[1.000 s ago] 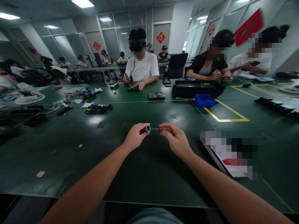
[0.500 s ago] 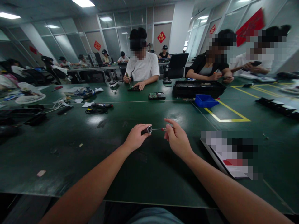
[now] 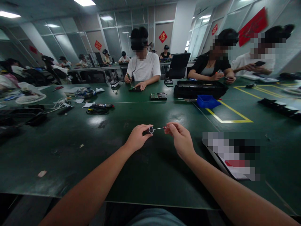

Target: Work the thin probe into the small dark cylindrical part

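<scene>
My left hand (image 3: 136, 138) is closed round a small dark cylinder (image 3: 150, 130), whose round, silver-rimmed end faces me; most of its body is hidden by the fingers. Across from it, my right hand (image 3: 182, 139) pinches a screwdriver (image 3: 159, 128) by its reddish handle between thumb and fingers. The thin metal shaft points left, and its tip reaches the cylinder's rim. Whether the tip sits in or only beside the cylinder I cannot tell. Both hands are above the green table (image 3: 145, 175).
A notebook or papers (image 3: 237, 168), partly blurred, lies right of my right forearm. Farther off are a blue bin (image 3: 208, 101), a black casing (image 3: 199, 89), a circuit-board device (image 3: 158, 96) and coiled black cable (image 3: 97, 109). Co-workers sit across the table, one in a white shirt (image 3: 147, 67).
My right fingers, the index finger stretched out before, have curled in round the screwdriver handle. The shaft now slants slightly upward to the right. My left hand and the cylinder have barely moved.
</scene>
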Tool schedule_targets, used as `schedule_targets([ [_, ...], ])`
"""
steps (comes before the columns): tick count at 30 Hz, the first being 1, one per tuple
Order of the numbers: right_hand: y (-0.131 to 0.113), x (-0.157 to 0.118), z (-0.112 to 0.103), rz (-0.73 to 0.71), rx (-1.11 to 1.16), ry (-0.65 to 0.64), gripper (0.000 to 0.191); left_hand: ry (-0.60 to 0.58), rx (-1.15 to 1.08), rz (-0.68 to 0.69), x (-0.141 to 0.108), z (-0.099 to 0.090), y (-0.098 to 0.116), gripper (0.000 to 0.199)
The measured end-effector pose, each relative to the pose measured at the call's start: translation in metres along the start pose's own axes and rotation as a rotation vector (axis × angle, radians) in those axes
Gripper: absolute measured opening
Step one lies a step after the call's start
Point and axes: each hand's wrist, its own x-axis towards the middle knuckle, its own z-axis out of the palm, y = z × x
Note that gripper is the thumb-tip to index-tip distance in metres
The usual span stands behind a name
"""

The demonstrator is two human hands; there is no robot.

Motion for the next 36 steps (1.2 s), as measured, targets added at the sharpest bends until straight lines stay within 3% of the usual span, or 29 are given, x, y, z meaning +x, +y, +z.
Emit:
schedule_targets([
  [4, 0.006, 0.005, 0.0, 0.155, 0.211, 0.04, 0.029, 0.043, -0.014, 0.027, 0.002, -0.002, -0.001, 0.042],
  [9, 0.014, 0.013, -0.002, 0.276, 0.272, 0.099, 0.023, -0.014, 0.07, 0.035, 0.004, -0.005, -0.002, 0.041],
  [13, 0.016, 0.013, -0.003, 0.196, 0.215, 0.169, 0.023, -0.061, 0.094, 0.003, 0.003, -0.004, -0.001, 0.041],
  [36, -0.005, -0.003, -0.002, -0.239, -0.546, -0.013, 0.022, -0.128, 0.188, -0.012, 0.002, -0.002, -0.002, 0.041],
])
